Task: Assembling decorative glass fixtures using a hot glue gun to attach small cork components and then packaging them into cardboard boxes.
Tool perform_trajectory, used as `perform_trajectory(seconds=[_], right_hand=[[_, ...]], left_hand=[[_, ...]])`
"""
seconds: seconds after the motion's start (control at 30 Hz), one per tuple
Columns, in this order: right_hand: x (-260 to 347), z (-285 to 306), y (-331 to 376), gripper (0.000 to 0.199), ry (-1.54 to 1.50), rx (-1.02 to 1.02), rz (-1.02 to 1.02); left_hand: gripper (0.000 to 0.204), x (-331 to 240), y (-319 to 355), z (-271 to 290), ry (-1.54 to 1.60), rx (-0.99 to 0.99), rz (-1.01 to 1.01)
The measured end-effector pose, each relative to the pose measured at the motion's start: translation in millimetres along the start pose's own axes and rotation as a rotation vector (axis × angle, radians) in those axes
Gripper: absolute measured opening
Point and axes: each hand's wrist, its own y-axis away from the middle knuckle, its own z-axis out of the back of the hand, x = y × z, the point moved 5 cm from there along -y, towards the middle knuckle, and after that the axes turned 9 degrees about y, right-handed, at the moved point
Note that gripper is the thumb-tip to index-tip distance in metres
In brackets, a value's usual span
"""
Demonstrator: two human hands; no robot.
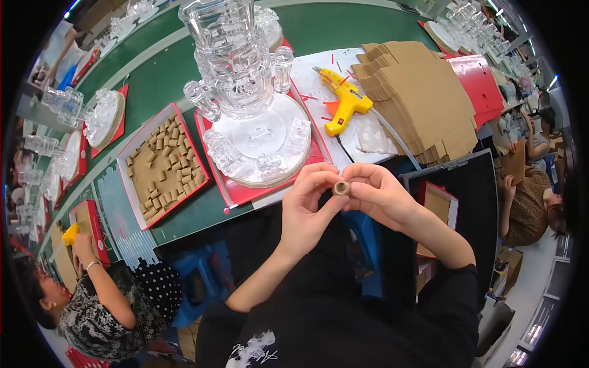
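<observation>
Close in front of my body, my left hand (pixel 307 208) and my right hand (pixel 388 197) come together around a short brown cardboard tube (pixel 342 188). Both hands pinch it between thumb and fingers, and its hollow end faces up toward me. Just beyond them stands a tall clear plastic piece (pixel 236 73) on a round white base (pixel 261 138), set in a red tray (pixel 270 191). To its left, a red-edged box (pixel 161 211) holds several more such tubes. A yellow glue gun (pixel 348 104) lies on a white sheet past my right hand.
A stack of brown cardboard pieces (pixel 423 92) lies at the right, beside a red sheet (pixel 478 89). Clear sticks (pixel 126 221) hang over the table's left edge. A co-worker (pixel 113 294) sits at the lower left with another yellow glue gun (pixel 70 234). A blue stool (pixel 199 276) stands below.
</observation>
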Motion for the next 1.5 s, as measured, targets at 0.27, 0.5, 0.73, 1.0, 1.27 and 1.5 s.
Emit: perform_trajectory(seconds=[0.27,0.5,0.73,1.0,1.27,1.5], right_hand=[[29,52,-2,0.021,0.241,-0.311,0.102],[35,54,-18,0.022,0.463,-0.281,0.14],[31,57,-21,0.02,0.459,-0.279,0.133],[26,56,-31,0.02,0.735,-0.262,0.21],[18,48,-38,0.018,0.912,-0.224,0.147],[12,47,-42,0.017,0.936,-0.201,0.133]], left_hand=[[0.037,18,-23,9,-1.172,0.204,-0.196],[0.016,24,-31,19,-1.135,0.194,-0.145],[0.018,19,-34,18,-1.176,0.236,-0.178],[0.021,15,-30,40,-0.93,0.053,-0.19],[0.022,21,-27,42,-0.869,0.024,-0.171],[0.025,26,-27,46,-0.854,0.023,-0.135]])
